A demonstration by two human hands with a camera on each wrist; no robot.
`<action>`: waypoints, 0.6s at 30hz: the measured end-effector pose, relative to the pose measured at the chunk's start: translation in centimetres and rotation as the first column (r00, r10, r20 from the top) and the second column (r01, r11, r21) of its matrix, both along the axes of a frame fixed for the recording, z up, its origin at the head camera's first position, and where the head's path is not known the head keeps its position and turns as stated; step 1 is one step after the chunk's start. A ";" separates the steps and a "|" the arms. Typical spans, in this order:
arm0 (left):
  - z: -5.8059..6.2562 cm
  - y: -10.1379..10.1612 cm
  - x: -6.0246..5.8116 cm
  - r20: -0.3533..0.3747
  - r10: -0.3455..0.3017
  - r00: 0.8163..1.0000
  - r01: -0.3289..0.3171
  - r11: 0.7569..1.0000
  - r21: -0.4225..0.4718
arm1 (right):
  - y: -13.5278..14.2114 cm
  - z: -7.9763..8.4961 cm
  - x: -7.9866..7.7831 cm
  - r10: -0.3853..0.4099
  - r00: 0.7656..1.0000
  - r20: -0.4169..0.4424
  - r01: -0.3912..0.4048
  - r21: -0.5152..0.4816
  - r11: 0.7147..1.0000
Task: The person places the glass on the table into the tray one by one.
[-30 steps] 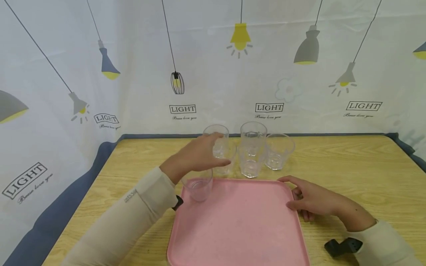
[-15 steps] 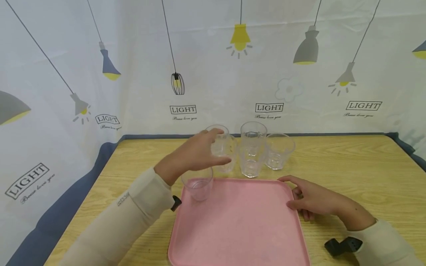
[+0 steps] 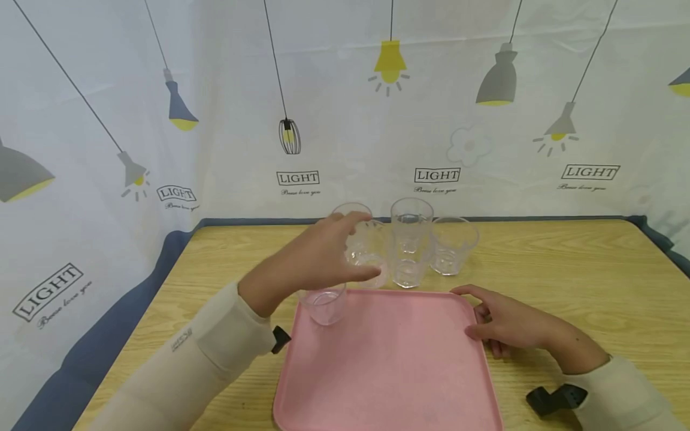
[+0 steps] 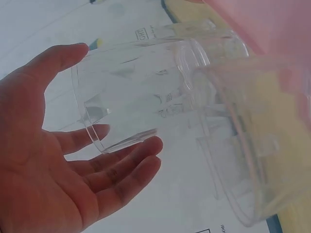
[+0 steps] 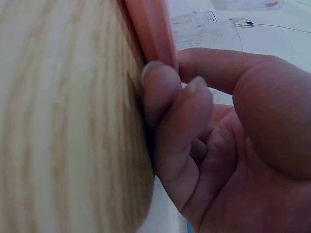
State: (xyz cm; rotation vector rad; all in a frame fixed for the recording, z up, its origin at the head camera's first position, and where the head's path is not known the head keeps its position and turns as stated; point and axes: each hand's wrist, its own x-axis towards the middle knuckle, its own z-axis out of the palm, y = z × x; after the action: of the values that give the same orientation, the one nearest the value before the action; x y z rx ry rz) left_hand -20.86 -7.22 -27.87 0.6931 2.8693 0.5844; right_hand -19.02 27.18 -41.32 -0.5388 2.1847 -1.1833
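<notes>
A clear plastic cup (image 3: 372, 257) stands or hangs just behind the pink tray (image 3: 388, 359). My left hand (image 3: 315, 254) holds it, with thumb and fingers around its sides near the rim. In the left wrist view the thumb touches the rim of this cup (image 4: 136, 92) and the fingers lie along the other side. Another clear cup (image 3: 326, 308) sits upright in the tray's back left corner, partly behind my left hand. My right hand (image 3: 512, 323) grips the tray at its back right corner, thumb at the rim and other fingers curled beside it.
Behind the tray, more clear cups stand close together: two in the middle, a front cup (image 3: 408, 266) and a rear cup (image 3: 412, 218), and a wider cup (image 3: 454, 245) to the right. A further cup (image 3: 350, 209) is mostly hidden by my left hand. A printed curtain (image 3: 356, 120) borders the wooden table (image 3: 582, 257).
My left hand has closed in on the cup and shifted it slightly rightward and nearer the tray. The right hand and the tray have stayed still.
</notes>
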 end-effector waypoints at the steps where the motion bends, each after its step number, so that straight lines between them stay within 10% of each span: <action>1: 0.1 0.0 0.3 -0.001 -0.002 1.000 0.002 1.000 0.000 | 0.0 0.0 0.0 -0.001 1.000 0.000 0.001 0.001 1.000; 18: 1.3 -1.9 5.1 0.023 -0.047 0.999 0.045 0.998 0.049 | 0.0 0.0 -0.1 0.005 1.000 0.014 -0.005 0.006 1.000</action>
State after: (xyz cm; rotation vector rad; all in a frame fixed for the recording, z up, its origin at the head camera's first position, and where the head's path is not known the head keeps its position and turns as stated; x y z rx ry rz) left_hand -15.74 -9.15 -26.59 0.7519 2.8179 0.6526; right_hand -19.12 27.14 -41.32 -0.5311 2.1734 -1.1739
